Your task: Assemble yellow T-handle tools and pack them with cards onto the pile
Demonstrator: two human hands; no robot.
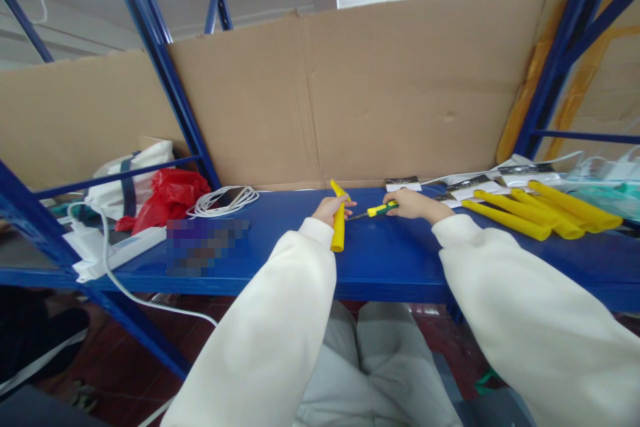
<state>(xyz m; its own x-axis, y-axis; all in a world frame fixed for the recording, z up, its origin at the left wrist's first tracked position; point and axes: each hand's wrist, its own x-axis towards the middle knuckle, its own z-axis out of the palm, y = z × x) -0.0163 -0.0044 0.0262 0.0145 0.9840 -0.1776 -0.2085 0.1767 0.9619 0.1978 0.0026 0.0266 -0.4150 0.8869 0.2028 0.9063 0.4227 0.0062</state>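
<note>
My left hand point(329, 209) is wrapped round a yellow tube point(339, 230), which stands slanted over the blue shelf point(385, 260). In my right hand point(407, 203) is a screwdriver point(381, 209) with a yellow and green handle. Its metal shaft points left, toward the tube; whether the tip touches the tube I cannot tell. Several more yellow tubes point(530, 213) lie side by side on the shelf, to the right of my right forearm.
Packaged items with black-and-white labels point(470, 185) lie along the back. A coiled white cable point(225, 201), a red plastic bag point(170, 193) and a white power strip point(133, 247) are on the left. A cardboard sheet point(400, 93) stands behind, between blue posts point(165, 73).
</note>
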